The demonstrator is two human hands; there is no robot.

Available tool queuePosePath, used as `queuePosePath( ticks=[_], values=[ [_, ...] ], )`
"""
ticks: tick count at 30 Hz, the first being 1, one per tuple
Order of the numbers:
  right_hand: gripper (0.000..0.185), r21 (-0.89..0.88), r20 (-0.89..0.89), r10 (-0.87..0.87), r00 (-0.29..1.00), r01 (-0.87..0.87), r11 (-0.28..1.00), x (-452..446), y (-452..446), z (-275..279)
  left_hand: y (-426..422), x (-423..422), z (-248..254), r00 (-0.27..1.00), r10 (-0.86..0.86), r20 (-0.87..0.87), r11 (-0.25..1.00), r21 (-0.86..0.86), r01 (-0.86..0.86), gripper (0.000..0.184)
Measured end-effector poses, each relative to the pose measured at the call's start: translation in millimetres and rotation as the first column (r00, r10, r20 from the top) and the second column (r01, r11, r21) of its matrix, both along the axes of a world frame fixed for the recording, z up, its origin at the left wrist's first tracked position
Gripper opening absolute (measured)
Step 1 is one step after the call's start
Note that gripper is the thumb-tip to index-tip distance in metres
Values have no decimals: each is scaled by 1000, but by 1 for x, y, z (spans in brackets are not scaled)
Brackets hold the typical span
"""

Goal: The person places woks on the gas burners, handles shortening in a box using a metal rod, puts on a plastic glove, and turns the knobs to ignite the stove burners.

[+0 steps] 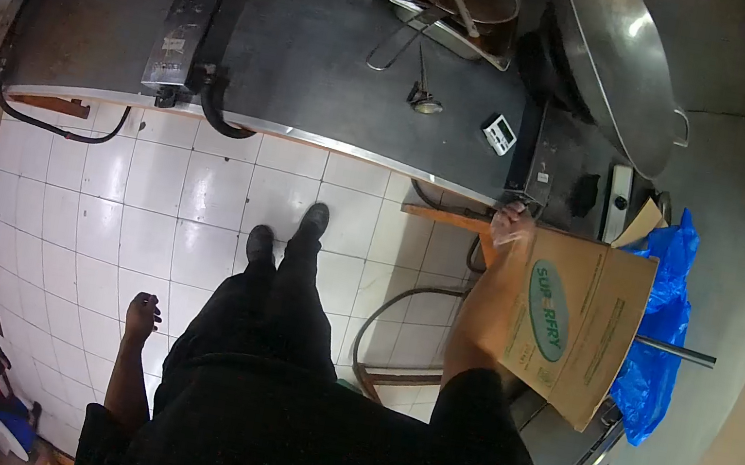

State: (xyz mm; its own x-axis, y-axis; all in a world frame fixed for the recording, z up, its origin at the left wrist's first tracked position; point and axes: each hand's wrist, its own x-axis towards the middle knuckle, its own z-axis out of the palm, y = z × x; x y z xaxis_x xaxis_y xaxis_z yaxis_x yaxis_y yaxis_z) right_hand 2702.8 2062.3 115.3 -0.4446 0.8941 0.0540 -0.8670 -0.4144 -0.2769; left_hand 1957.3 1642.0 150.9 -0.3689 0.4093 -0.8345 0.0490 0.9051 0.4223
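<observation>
My right hand (512, 224) reaches to the front edge of the dark counter (310, 74), its fingers curled at a control below a metal burner unit. Whether the fingers grip the knob is too small to make out. Beside that forearm stands a cardboard box (587, 318) marked SUPERFRY, with blue plastic (657, 329) behind it. My left hand (144, 313) hangs low over the white tiled floor, its fingers apart and holding nothing. A small white digital timer (499, 135) lies on the counter above my right hand.
A metal tray (468, 47) holds a round pan and a spatula. A wire strainer (394, 44) and a dial thermometer (426, 104) lie near it. A large wok (617, 67) stands at upper right. Hoses hang below the counter, and a black hose (375, 317) curves near my legs.
</observation>
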Motion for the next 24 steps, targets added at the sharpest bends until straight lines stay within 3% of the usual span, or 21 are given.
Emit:
queuePosePath(
  ticks=[1, 2, 3, 4, 5, 6, 7, 8, 10, 12, 13, 14, 15, 17, 18, 20, 22, 23, 24],
  values=[
    [25, 22, -206, 48, 977, -44, 999, 0, 6, -12, 3, 1, 1, 1000, 6, 2, 1000, 0, -6, 21],
    [25, 17, -202, 50, 978, -47, 999, -8, 1, -3, 5, 2, 2, 1000, -5, 2, 1000, -2, 5, 21],
    [26, 3, 10, -129, 992, 129, 992, -19, -6, 8, 5, 4, 2, 1000, -16, 1, 1000, -4, 16, 20],
    [28, 16, 371, -397, 839, 422, 906, -33, -10, 23, 6, 5, 1, 1000, -18, 2, 1000, -7, 18, 20],
    [29, 169, 798, -496, 342, 663, 730, -53, -13, 40, 6, 5, 0, 999, -32, 10, 999, -1, 32, 20],
    [31, 369, 929, -234, -287, 656, 658, -80, -15, 65, 7, 4, -1, 999, -47, 18, 999, 6, 47, 20],
    [32, 403, 855, -35, -518, 622, 671, -110, -19, 93, 9, 4, -1, 999, -51, 18, 999, 4, 51, 20],
    [34, 403, 777, 81, -624, 592, 698, -145, -25, 125, 12, 5, -3, 998, -59, 13, 998, -4, 59, 20],
    [38, 398, 734, 146, -663, 595, 698, -181, -30, 164, 14, 5, -4, 997, -73, 9, 997, -23, 74, 20],
    [36, 461, 829, -85, -552, 592, 661, -128, -26, 102, 17, 3, -9, 998, -51, 27, 998, -26, 52, 20],
    [35, 524, 850, -328, -412, 595, 609, -98, -25, 74, 16, 1, -14, 999, -42, 20, 999, -12, 43, 21],
    [35, 525, 849, -328, -413, 598, 606, -81, -25, 64, 18, 1, -14, 999, -46, 20, 999, -9, 46, 21],
    [35, 480, 845, -223, -486, 507, 716, -67, -25, 58, 19, 0, -12, 997, -71, 29, 997, 31, 70, 21],
    [36, 412, 817, -126, -563, 416, 811, -39, -25, 43, 21, 0, -10, 995, -96, 36, 993, 75, 93, 21],
    [36, 286, 958, -249, -143, 541, 791, -29, -25, 39, 22, 0, -10, 996, -83, 24, 995, 65, 81, 21],
    [36, 119, 887, -356, 295, 598, 793, -10, -25, 39, 22, 2, -9, 997, -72, 16, 996, 57, 71, 21],
    [40, -9, 610, -165, 775, 215, 977, 1, -24, 44, 22, 3, -9, 997, -78, 13, 997, 4, 78, 22],
    [40, -10, 611, -162, 775, 212, 977, 0, -21, 50, 21, 4, -8, 997, -75, 14, 997, 4, 75, 22],
    [40, -11, 462, -18, 887, 26, 1000, -1, -16, 56, 19, 4, -6, 996, -89, 6, 996, 21, 89, 22]
  ],
)
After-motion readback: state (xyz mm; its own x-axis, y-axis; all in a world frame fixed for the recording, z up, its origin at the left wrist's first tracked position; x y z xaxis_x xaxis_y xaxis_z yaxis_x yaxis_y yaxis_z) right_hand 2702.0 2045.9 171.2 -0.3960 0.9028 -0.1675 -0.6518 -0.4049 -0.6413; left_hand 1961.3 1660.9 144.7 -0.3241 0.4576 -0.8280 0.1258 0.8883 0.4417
